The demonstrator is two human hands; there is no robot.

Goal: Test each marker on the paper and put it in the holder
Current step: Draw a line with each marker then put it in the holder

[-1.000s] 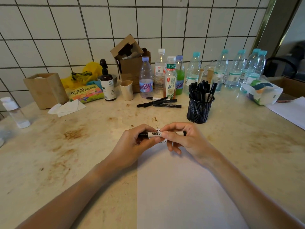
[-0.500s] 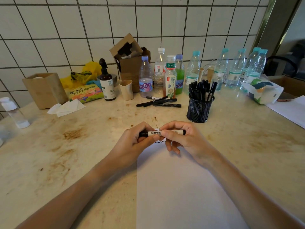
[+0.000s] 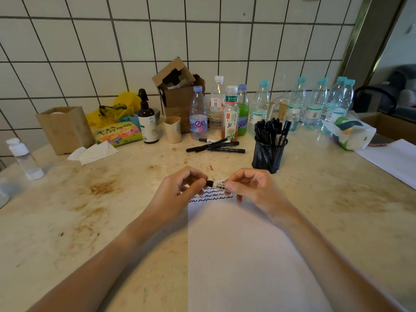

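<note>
Marker (image 3: 216,184) pinched level above paper (image 3: 236,255), cap end in my left hand (image 3: 180,190), barrel in right hand (image 3: 249,188); light, rigid, probably slick, so grip mid-barrel.

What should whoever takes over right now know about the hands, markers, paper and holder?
Left hand and right hand both grip one white-labelled marker above the top edge of the paper. Whether its cap is on is hidden.
Wavy test lines are already on the paper.
The mesh holder, beyond the right hand, is full of black markers.
Loose markers lie on the table left of the holder, seemingly untested.
Left: put the held marker in the holder, then test the loose ones.
</note>
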